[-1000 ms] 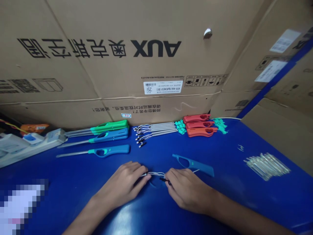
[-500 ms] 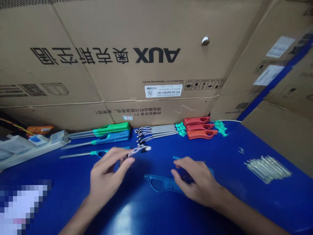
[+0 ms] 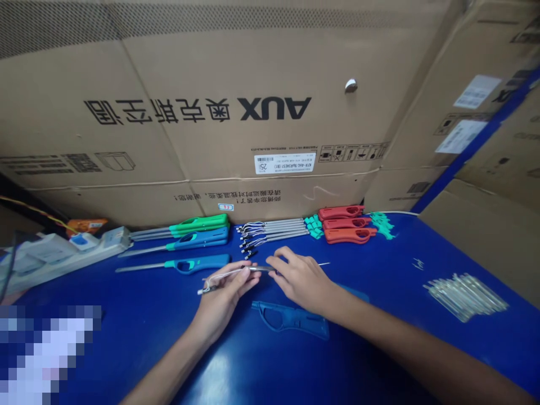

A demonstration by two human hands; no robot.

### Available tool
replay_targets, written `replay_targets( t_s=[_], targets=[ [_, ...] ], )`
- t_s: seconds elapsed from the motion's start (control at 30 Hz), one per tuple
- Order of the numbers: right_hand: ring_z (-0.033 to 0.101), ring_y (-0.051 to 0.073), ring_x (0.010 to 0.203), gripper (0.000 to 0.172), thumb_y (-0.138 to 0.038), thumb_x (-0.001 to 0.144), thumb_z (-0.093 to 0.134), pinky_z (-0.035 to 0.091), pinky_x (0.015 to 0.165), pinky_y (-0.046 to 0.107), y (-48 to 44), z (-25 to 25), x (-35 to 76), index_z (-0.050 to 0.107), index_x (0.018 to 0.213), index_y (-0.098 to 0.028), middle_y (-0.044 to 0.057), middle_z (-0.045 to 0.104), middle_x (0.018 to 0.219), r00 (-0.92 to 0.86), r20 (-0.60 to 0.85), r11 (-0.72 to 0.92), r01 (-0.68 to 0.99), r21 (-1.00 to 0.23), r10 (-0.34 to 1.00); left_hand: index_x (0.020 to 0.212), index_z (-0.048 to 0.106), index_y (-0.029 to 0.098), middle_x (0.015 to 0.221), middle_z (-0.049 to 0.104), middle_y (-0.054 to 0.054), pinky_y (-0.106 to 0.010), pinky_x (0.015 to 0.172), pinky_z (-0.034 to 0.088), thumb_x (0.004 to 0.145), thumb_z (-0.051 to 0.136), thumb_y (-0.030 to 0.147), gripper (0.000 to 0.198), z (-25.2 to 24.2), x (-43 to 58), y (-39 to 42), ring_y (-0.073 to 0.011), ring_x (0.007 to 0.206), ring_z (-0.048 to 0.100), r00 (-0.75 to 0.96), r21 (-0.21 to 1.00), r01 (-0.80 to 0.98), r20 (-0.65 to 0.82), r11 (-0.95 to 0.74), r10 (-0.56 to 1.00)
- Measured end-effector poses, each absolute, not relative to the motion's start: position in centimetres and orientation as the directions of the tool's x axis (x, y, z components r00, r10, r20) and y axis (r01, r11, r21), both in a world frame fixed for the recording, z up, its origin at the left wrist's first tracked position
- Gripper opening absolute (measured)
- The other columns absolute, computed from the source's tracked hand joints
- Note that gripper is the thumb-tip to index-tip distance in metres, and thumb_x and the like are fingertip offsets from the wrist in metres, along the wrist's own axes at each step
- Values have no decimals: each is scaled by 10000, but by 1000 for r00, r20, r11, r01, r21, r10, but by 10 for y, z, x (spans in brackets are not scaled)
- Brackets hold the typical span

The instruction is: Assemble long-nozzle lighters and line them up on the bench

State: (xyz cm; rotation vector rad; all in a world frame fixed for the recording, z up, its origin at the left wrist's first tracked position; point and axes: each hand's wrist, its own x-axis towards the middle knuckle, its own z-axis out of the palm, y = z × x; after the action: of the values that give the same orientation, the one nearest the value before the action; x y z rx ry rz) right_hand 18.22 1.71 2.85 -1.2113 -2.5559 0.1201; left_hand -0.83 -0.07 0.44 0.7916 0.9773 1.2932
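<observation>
My left hand [image 3: 223, 301] pinches a thin metal lighter tube [image 3: 261, 269]. From its left end, white wires [image 3: 223, 275] run back to a small black igniter [image 3: 209, 290] with a white tip, lying along the left hand. My right hand [image 3: 301, 281] is closed round the tube's other side, and a thin pale tip [image 3: 324, 264] sticks out past its fingers. Below the hands lies an open blue lighter shell half [image 3: 291, 320]. Another blue piece [image 3: 356, 293] shows behind the right forearm, partly hidden.
Finished-looking blue and green lighters [image 3: 198, 239] lie at left beside a white power strip [image 3: 71, 250]. Several wired tubes [image 3: 282, 226], teal caps [image 3: 313, 226], red shells [image 3: 343, 223] and teal small parts [image 3: 382, 225] line the cardboard wall [image 3: 189, 135]. Clear vials [image 3: 466, 296] lie right.
Both hands have come together at the middle, the left moving right and the right moving left and up. The metal tube now shows between them. The right hand has left the blue shell.
</observation>
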Motion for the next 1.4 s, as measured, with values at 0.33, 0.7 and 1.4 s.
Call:
replay_targets(
  t_s=[0.33, 0.7, 1.4],
  targets=[
    [625, 176, 820, 246, -104, 912, 445, 382, 664, 269, 54, 29, 206, 640, 1038, -182, 76, 630, 1023, -511, 30, 511, 854, -100, 859, 1107, 657, 106, 1030, 743, -135, -469, 989, 516, 584, 873, 279, 592, -1, -19, 6, -291, 964, 709, -19, 948, -247, -210, 199, 977],
    [639, 208, 873, 258, -154, 921, 441, 390, 687, 281, 85, 18, 205, 681, 994, -214, 84, 653, 1008, -409, -7, 408, 912, -38, 913, 1076, 713, 173, 1202, 683, -113, -469, 998, 502, 840, 562, 317, 315, -14, -32, 5, -284, 1117, 646, 145, 583, 724, 392, -368, 908],
    [640, 217, 906, 252, -175, 940, 419, 408, 708, 283, 93, 13, 197, 661, 1009, -191, 101, 648, 1036, -338, 33, 340, 938, -73, 940, 1143, 645, 170, 1181, 647, -115, -501, 986, 481, 897, 509, 277, 300, -18, -32, 10, -280, 1133, 560, 289, 402, 782, 444, -476, 849]
  ],
)
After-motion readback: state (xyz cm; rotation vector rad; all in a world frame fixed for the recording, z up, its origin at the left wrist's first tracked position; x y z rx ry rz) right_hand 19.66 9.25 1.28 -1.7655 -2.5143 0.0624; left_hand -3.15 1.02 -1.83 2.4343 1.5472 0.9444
